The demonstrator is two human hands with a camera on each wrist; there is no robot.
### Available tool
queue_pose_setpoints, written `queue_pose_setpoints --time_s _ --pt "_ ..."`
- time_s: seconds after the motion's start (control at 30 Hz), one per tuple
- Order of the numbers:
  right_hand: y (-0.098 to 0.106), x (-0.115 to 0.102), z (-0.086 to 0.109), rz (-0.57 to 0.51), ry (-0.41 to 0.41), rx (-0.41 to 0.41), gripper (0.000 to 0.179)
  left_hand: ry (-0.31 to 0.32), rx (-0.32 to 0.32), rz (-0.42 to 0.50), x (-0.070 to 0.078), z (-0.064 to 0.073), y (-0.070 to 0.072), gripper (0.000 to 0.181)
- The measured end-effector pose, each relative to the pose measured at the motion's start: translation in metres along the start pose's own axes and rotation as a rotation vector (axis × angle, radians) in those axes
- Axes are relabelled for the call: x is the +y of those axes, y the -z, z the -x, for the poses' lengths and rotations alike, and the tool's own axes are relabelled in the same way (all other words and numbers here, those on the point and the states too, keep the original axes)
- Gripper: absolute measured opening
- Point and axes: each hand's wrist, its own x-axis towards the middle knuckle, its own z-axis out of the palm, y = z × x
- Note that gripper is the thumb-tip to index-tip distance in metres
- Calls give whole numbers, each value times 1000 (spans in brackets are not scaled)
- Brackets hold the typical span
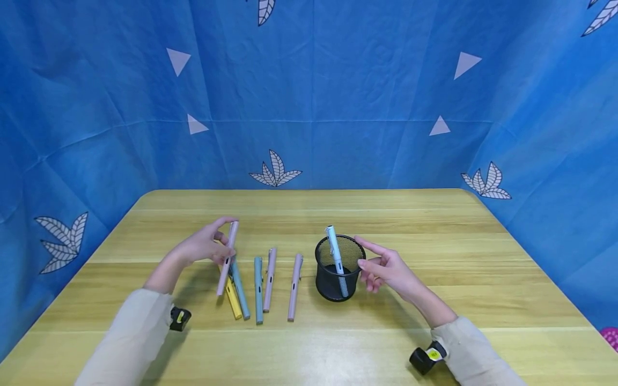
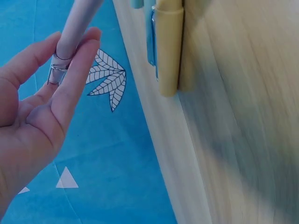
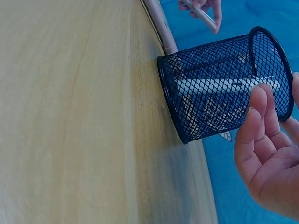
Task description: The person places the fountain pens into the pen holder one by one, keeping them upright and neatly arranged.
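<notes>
My left hand (image 1: 205, 244) pinches a pale purple capped pen (image 1: 228, 260) between thumb and fingers, tilted over the lying pens. Its clip shows near the fingertips in the left wrist view. Beneath it lie a yellow pen (image 1: 234, 297) and a teal pen (image 1: 240, 292). At the right, my right hand (image 1: 391, 271) holds the black mesh pen cup (image 1: 333, 284) by its right side, index finger and thumb at the rim, other fingers bent beside the mesh. Inside the upright cup leans a light blue pen (image 1: 335, 252), clip end up above the rim.
Between the left hand and the cup lie another teal pen (image 1: 258, 292) and two purple pens, one (image 1: 269, 281) close beside it and one (image 1: 294, 289) nearer the cup. The wooden table (image 1: 309, 348) ends at a blue patterned cloth (image 1: 338, 80) behind.
</notes>
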Motion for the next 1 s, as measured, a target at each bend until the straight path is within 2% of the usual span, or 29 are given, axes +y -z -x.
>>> queue_pose_setpoints --time_s 0.2,0.4,0.7,1.0 --pt "0 1 0 -7 -1 6 62 -21 7 38 5 -5 -5 75" --pt "0 1 -1 -8 8 3 62 -42 13 30 13 -10 -10 75" --pt "0 0 -1 -1 6 4 61 -115 -15 25 22 -14 -17 69" --pt "0 0 0 2 2 3 62 -136 -9 80 30 -18 -23 64"
